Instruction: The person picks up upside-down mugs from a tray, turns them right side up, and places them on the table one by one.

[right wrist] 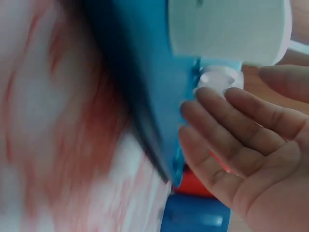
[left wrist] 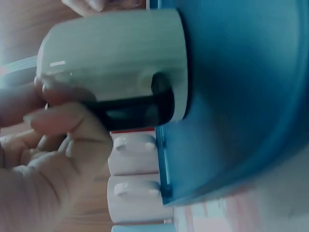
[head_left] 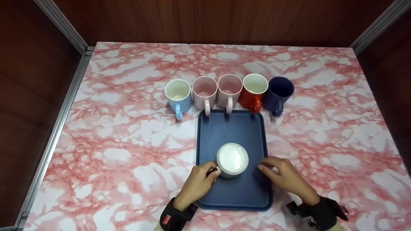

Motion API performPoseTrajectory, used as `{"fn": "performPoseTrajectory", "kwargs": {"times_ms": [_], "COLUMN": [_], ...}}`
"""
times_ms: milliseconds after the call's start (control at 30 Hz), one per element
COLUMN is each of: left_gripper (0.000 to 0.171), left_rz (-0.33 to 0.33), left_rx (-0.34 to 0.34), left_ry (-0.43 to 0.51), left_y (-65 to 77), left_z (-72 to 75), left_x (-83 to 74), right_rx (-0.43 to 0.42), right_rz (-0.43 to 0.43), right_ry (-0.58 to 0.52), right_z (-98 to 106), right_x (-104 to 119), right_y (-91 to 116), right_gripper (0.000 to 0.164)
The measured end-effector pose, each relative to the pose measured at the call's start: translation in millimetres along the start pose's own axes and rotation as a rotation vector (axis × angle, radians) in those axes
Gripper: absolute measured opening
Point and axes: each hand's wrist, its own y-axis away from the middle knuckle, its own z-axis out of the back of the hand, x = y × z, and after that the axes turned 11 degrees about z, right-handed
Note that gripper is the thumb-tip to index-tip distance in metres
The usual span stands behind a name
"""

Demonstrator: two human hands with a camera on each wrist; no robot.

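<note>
A white mug [head_left: 232, 158] with a black handle [left wrist: 137, 112] stands on the blue tray [head_left: 229, 128]. Its closed base seems to face up, so it looks upside down. My left hand [head_left: 199, 180] pinches the handle between thumb and fingers on the mug's left side. To the right of the mug, over the tray's right edge, is my right hand [head_left: 282, 175]. Its fingers [right wrist: 227, 128] are loosely extended, apart from the mug and holding nothing.
Behind the tray stands a row of upright mugs, handles toward me: light blue [head_left: 178, 96], two pink [head_left: 205, 93], red [head_left: 253, 93] and dark blue [head_left: 278, 96]. The table [head_left: 128, 144] has a red-and-white marbled top, with wooden panels [head_left: 208, 22] around it.
</note>
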Motion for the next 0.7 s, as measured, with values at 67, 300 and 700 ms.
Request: {"fn": "performPoseTrajectory", "kwargs": {"times_ms": [67, 300, 700], "left_gripper": [0.009, 0.012, 0.017], "left_rz": [0.0, 0.07, 0.191], "left_rx": [-0.027, -0.091, -0.126], "left_ry": [0.017, 0.148, 0.422], "left_y": [-0.6, -4.4, -9.1], "left_z": [-2.5, -8.1, -13.0], "left_x": [-0.6, -4.0, -16.1], "right_rx": [-0.011, 0.043, 0.154], "right_rz": [-0.009, -0.098, -0.254], "right_ry": [-0.076, -0.437, -0.629], "right_z": [-3, -18, -39], "right_x": [8, 29, 39], "right_y": [0, -1, -6], "right_gripper": [0.007, 0.01, 0.021]}}
